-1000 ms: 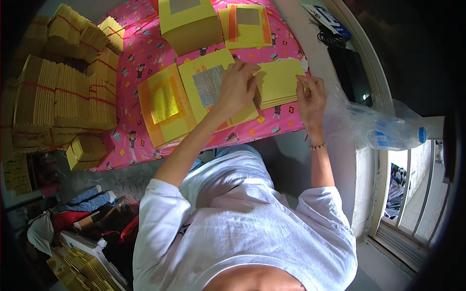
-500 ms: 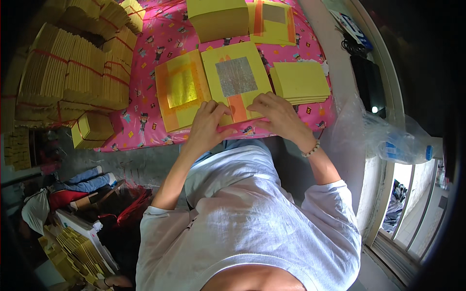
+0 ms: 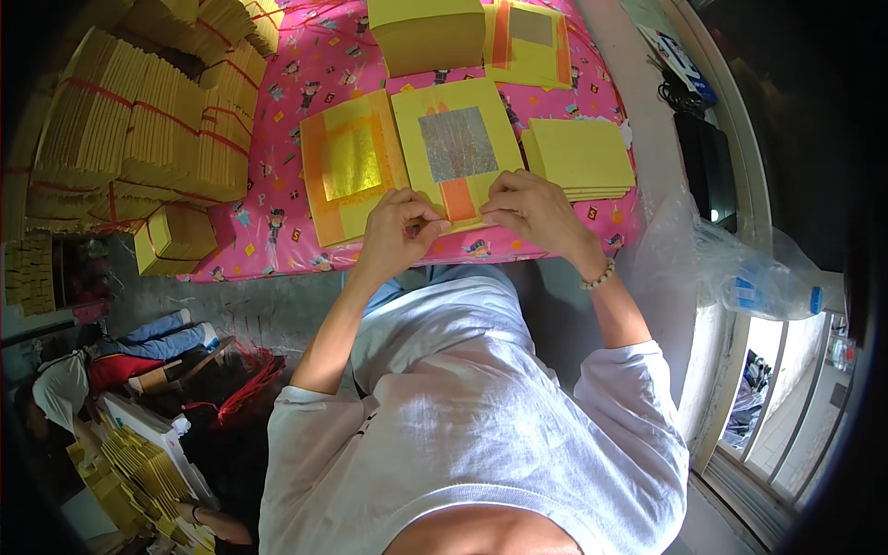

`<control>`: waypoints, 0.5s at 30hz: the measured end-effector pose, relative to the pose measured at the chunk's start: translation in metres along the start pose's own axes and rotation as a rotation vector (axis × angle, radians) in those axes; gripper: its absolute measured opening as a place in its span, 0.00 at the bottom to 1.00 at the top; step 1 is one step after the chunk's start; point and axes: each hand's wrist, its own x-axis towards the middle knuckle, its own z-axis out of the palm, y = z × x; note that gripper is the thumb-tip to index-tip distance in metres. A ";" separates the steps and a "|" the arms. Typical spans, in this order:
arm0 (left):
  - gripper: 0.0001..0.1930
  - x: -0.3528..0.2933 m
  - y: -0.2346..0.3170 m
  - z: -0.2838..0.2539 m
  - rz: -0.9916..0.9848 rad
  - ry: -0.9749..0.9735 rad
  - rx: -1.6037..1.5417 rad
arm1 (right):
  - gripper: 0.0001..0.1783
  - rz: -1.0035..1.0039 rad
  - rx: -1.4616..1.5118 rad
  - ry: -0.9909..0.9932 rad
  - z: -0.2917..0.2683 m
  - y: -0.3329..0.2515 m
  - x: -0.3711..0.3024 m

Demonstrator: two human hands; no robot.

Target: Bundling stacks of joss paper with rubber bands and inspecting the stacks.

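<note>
A stack of yellow joss paper (image 3: 460,143) with a silver foil square and an orange strip lies before me at the table's near edge. My left hand (image 3: 404,228) is closed, thumb and fingertips pinching the stack's near edge just left of the orange strip. On the strip's other side, my right hand (image 3: 536,215) pinches that same edge, a beaded bracelet on its wrist. Close by on the left lies joss paper with a gold foil square (image 3: 353,163). A pile of plain yellow paper (image 3: 578,153) sits beyond my right hand.
A pink patterned cloth (image 3: 277,166) covers the table. Tall bundles of yellow paper (image 3: 157,120) tied with red string line the left. A thick yellow block (image 3: 427,42) and silver-foil paper (image 3: 532,32) lie at the back. A bagged bottle (image 3: 768,294) is at right; another person (image 3: 65,388) works lower left.
Both hands have closed from a looser, spread pose into pinches at the stack's near edge. The fingertips have come nearer to each other. The view has shifted slightly.
</note>
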 end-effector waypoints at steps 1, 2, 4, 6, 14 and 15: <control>0.05 0.000 -0.001 0.001 -0.006 0.007 -0.007 | 0.06 0.000 0.000 -0.001 0.000 0.001 0.000; 0.05 -0.001 -0.003 0.002 -0.012 0.014 -0.014 | 0.06 -0.004 0.004 0.000 0.001 0.002 0.000; 0.05 -0.001 -0.009 0.006 -0.052 0.024 -0.086 | 0.06 -0.009 0.008 0.000 0.001 0.003 0.001; 0.04 -0.001 -0.012 0.008 -0.092 0.034 -0.157 | 0.06 0.003 0.024 -0.004 0.001 0.002 0.002; 0.04 0.001 -0.007 0.004 -0.061 0.016 -0.074 | 0.05 -0.007 0.032 0.007 0.002 0.004 0.002; 0.04 0.001 -0.006 0.004 -0.060 0.016 -0.074 | 0.05 -0.012 0.031 0.011 0.001 0.004 0.002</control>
